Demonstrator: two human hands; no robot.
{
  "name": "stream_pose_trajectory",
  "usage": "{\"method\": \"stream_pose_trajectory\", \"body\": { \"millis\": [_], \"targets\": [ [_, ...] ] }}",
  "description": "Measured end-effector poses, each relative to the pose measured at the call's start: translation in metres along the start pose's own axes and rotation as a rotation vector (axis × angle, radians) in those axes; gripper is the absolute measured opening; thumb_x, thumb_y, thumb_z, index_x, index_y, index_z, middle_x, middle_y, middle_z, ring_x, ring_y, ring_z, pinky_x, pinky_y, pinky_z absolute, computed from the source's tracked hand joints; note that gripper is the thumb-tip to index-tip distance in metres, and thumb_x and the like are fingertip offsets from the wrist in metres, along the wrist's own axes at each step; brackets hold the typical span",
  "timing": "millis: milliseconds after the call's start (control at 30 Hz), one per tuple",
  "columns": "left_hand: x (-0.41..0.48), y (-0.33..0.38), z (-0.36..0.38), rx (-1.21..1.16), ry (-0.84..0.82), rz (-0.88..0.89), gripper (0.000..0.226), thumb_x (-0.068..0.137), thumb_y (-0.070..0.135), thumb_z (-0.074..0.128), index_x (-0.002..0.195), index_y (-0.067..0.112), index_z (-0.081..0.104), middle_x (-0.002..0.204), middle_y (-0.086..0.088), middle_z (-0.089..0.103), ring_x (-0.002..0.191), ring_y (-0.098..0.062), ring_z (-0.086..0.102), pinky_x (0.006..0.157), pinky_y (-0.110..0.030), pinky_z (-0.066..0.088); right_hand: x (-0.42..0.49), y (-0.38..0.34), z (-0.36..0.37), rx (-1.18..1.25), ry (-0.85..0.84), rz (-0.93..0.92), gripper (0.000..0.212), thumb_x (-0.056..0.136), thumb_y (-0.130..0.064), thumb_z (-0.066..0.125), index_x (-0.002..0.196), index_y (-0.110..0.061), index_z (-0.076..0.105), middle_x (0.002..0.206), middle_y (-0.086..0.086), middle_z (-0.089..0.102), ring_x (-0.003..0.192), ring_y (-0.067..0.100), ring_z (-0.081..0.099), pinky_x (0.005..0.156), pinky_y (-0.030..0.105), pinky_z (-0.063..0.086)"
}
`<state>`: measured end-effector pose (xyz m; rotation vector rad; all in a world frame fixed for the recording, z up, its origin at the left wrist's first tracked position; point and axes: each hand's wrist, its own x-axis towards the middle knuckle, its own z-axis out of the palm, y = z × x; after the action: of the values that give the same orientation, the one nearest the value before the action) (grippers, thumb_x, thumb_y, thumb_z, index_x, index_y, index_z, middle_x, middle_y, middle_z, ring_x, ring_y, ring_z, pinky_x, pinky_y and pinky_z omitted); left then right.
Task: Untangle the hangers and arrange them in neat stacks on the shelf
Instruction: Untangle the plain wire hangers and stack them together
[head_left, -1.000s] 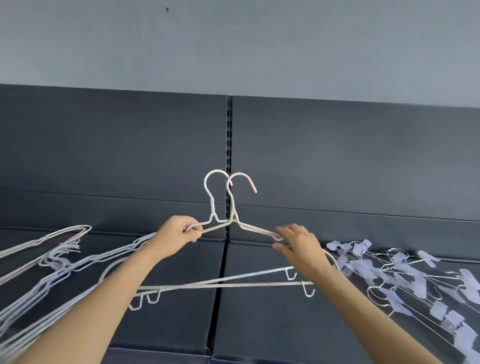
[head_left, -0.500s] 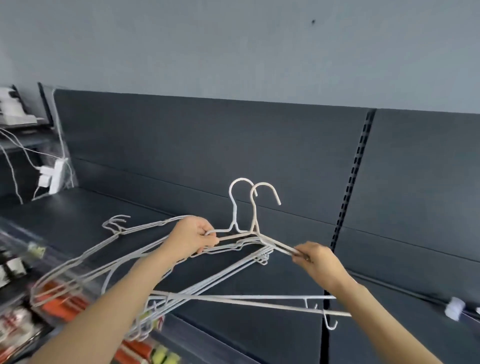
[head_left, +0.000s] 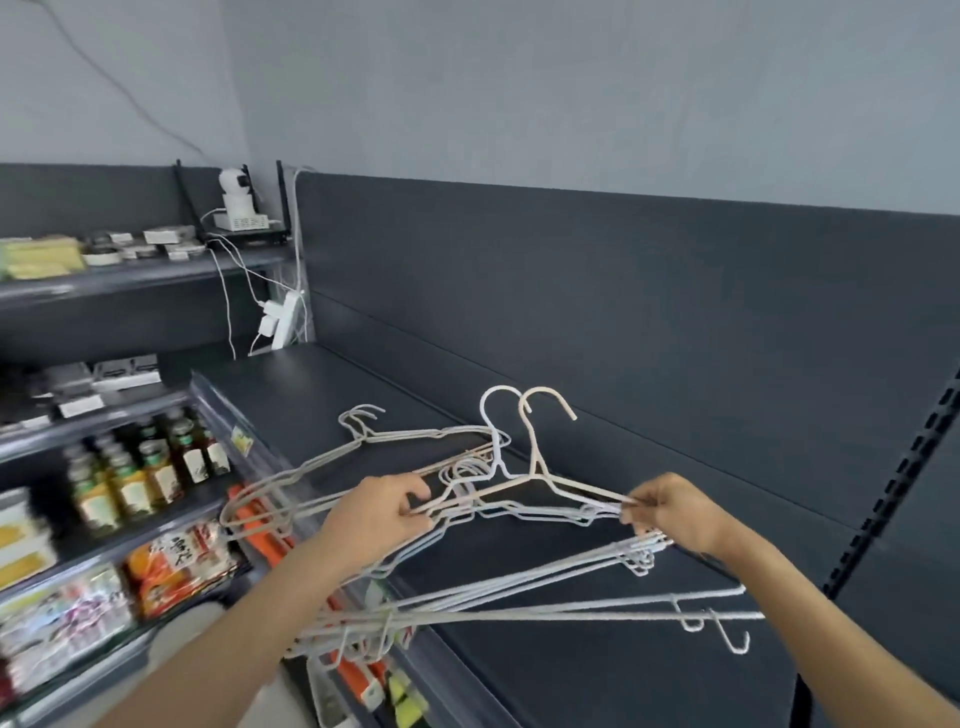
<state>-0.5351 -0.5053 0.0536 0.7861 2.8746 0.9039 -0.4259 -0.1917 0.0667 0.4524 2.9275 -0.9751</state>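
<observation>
I hold two white wire hangers side by side above the dark shelf, hooks upright. My left hand grips their left shoulder and my right hand pinches their right shoulder. Their bottom bars reach forward toward me, with small hooks near the right end. Under and behind them a stack of white wire hangers lies flat on the shelf, hooks pointing to the back left.
The shelf's dark back panel rises behind. To the left stands another shelving unit with bottles and snack packets. A white camera, a power strip and cables sit at the far left corner.
My view and both hands have swung left along the shelf with the two hangers. The flat stack now lies right under them; the clip hangers on the right have left the view.
</observation>
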Motion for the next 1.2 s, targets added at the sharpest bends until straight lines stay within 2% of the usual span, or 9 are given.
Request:
{"method": "stream_pose_trajectory", "body": {
  "millis": [67,200,300,467,667,833,900,1000,1200],
  "targets": [
    [-0.001,-0.004,0.002,0.074,0.051,0.012,0.027,0.079,0.028,0.067,0.105,0.023,0.059,0.070,0.006,0.054,0.068,-0.016,0.052,0.072,-0.031,0.045,0.016,0.000,-0.001,-0.002,-0.032,-0.015,0.020,0.081,-0.014,0.062,0.063,-0.007,0.066,0.051,-0.007,0.058,0.053,0.006,0.049,0.063,0.025,0.039],
    [0.005,-0.016,0.009,0.111,0.098,-0.030,0.016,0.083,0.026,0.064,0.096,0.018,0.059,0.069,0.006,0.053,0.071,-0.017,0.052,0.066,-0.026,0.036,0.054,-0.009,0.007,-0.053,-0.046,-0.015,0.027,0.078,-0.016,0.063,0.052,-0.022,0.062,0.052,-0.011,0.061,0.065,0.011,0.057,0.076,0.030,0.046],
    [0.015,-0.026,0.016,0.138,0.066,-0.068,0.012,0.086,0.024,0.061,0.092,0.014,0.062,0.061,0.013,0.047,0.076,-0.019,0.056,0.066,-0.024,0.031,0.078,-0.016,0.021,-0.075,-0.020,-0.019,0.013,0.082,-0.016,0.060,0.073,-0.017,0.070,0.074,-0.001,0.064,0.078,0.017,0.060,0.077,0.027,0.046],
    [0.028,-0.046,0.029,0.169,-0.002,-0.184,0.020,0.086,0.022,0.059,0.101,0.011,0.067,0.103,-0.004,0.068,0.100,-0.019,0.061,0.082,-0.023,0.039,0.095,-0.012,0.049,-0.126,-0.039,-0.044,0.011,0.086,-0.021,0.059,0.084,-0.020,0.069,0.088,0.003,0.071,0.084,0.021,0.066,0.077,0.031,0.052],
    [0.032,-0.056,0.031,-0.102,-0.089,-0.342,0.012,0.086,0.008,0.059,0.081,0.013,0.069,0.077,-0.002,0.061,0.065,-0.002,0.052,0.061,-0.013,0.040,0.100,0.001,0.043,-0.061,0.057,-0.110,0.010,0.085,-0.027,0.062,0.088,-0.024,0.072,0.088,-0.010,0.070,0.076,0.010,0.060,0.075,0.024,0.045],
    [0.040,-0.055,0.020,-0.131,-0.155,-0.359,0.016,0.087,0.003,0.053,0.086,0.012,0.067,0.070,0.010,0.057,0.067,0.005,0.049,0.056,-0.001,0.037,0.098,0.010,0.027,-0.119,0.144,-0.135,0.009,0.083,-0.032,0.064,0.085,-0.028,0.072,0.074,-0.020,0.063,0.080,0.009,0.056,0.072,0.023,0.038],
    [0.046,-0.056,0.017,-0.127,-0.164,-0.349,0.018,0.088,0.004,0.053,0.095,0.007,0.070,0.078,0.004,0.060,0.068,0.004,0.050,0.067,-0.011,0.039,0.096,0.012,0.019,-0.120,0.249,-0.145,0.009,0.083,-0.031,0.065,0.084,-0.027,0.073,0.067,-0.026,0.054,0.080,0.009,0.050,0.073,0.022,0.035],
    [0.054,-0.061,0.013,-0.123,-0.191,-0.376,0.021,0.088,0.003,0.052,0.099,0.002,0.070,0.075,0.002,0.060,0.065,0.001,0.049,0.068,-0.017,0.039,0.092,0.012,0.006,-0.127,0.397,-0.197,0.007,0.081,-0.028,0.067,0.078,-0.027,0.073,0.079,-0.015,0.069,0.081,0.011,0.051,0.071,0.023,0.039],
    [0.061,-0.065,0.007,-0.358,-0.214,-0.568,0.041,0.097,0.028,0.042,0.071,0.006,0.066,0.070,-0.009,0.065,0.075,-0.028,0.063,0.059,-0.020,0.044,0.082,0.009,-0.016,-0.103,0.523,-0.246,0.006,0.079,-0.026,0.069,0.080,-0.022,0.074,0.078,-0.007,0.069,0.078,0.018,0.052,0.069,0.028,0.040]
  ]
}}
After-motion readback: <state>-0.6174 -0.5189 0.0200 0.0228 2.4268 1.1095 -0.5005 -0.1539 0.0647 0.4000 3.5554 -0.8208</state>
